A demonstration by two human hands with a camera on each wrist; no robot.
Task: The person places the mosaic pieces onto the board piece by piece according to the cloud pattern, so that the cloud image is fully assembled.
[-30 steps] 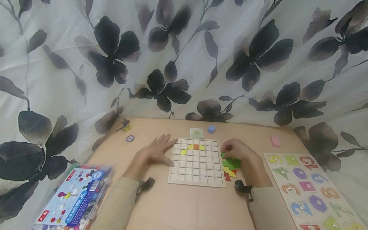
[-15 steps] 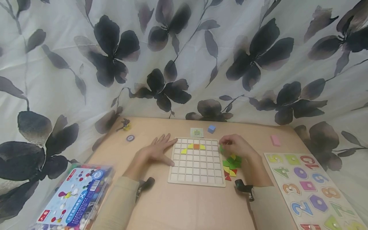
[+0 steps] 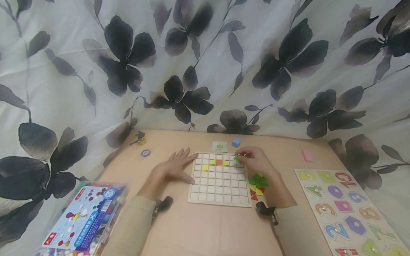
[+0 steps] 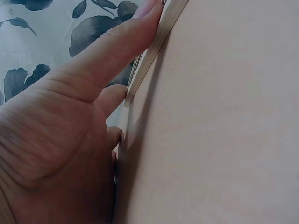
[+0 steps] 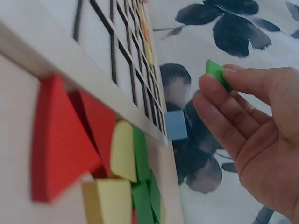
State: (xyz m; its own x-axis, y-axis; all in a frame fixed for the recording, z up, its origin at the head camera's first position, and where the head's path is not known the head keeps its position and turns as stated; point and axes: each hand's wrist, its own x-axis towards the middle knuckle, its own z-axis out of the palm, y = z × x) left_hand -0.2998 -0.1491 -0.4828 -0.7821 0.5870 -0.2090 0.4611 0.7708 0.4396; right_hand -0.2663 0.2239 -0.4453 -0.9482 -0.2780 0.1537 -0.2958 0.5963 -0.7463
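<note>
A wooden grid board point(image 3: 219, 185) lies on the table, with an orange square point(image 3: 219, 162) and several yellow pieces point(image 3: 205, 167) set in its upper cells. Fingers spread, my left hand point(image 3: 174, 167) rests against the board's left edge; in the left wrist view its thumb point(image 4: 117, 51) touches the rim. My right hand point(image 3: 256, 160) pinches a small green piece point(image 5: 216, 73) between thumb and fingers, above the board's upper right corner. Beside the board's right edge lies a heap of green pieces point(image 3: 258, 180), along with yellow ones and red pieces point(image 5: 60, 140).
A small pattern card point(image 3: 219, 146) and a blue cube point(image 3: 236, 143) sit behind the board. At right are a pink block point(image 3: 307, 156) and a number puzzle board point(image 3: 344, 206). A boxed set point(image 3: 83, 217) stands at left, near a grey disc point(image 3: 145, 153) and a small figurine point(image 3: 140, 138).
My right hand has lifted the green piece from beside the heap and carried it left and away from me, over the board's corner. The left hand has stayed in place.
</note>
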